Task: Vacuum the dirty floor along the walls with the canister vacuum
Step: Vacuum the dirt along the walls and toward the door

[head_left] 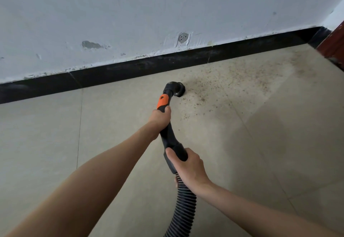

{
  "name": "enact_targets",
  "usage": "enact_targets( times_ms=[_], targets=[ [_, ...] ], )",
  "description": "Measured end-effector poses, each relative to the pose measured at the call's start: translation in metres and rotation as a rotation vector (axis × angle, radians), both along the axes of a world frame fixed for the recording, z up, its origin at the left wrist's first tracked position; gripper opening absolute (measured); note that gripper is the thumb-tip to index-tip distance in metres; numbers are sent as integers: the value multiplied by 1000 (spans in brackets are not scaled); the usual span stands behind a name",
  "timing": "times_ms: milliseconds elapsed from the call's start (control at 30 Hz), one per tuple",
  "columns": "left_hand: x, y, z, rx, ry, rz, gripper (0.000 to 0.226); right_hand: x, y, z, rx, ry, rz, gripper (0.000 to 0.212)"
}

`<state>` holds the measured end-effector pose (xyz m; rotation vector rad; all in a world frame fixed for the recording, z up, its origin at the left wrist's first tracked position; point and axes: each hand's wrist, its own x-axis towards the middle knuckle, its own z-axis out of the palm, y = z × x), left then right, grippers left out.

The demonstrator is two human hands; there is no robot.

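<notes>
Head view: our left hand [160, 117] and right hand [188, 164] both grip the vacuum wand [168, 134]. Its brush nozzle [176, 89] is on the floor [46, 134] near the black baseboard [130, 71], at the dirt patch [232, 84]; we judge the right side remains to be vacuumed.

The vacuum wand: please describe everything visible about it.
The vacuum wand is a curved black plastic tube with an orange section near its tip. A round brush head rests on the tiled floor beside scattered dirt. The left hand grips below the orange part; the right hand holds where the ribbed hose joins.
</notes>
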<state>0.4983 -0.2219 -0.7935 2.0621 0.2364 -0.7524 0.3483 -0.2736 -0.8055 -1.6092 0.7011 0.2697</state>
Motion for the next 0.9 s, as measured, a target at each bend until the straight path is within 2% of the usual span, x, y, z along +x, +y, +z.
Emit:
enact_targets(
  times_ms=[200, 400, 567, 767, 900],
  targets=[
    [15, 20, -7, 36, -2, 80, 37, 23, 9, 0, 192, 26, 116, 31],
    [24, 61, -7, 106, 0, 201, 39, 36, 36, -3, 95, -31, 192, 31],
    [22, 90, -6, -84, 146, 287, 41, 23, 45, -2, 68, -30, 293, 24],
    [8, 91, -16, -87, 64, 320, 46, 17, 34, 11, 400, 106, 419, 18],
    [-12, 97, -29, -17, 35, 317, 42, 1, 33, 10, 397, 161, 451, 21]
  ],
)
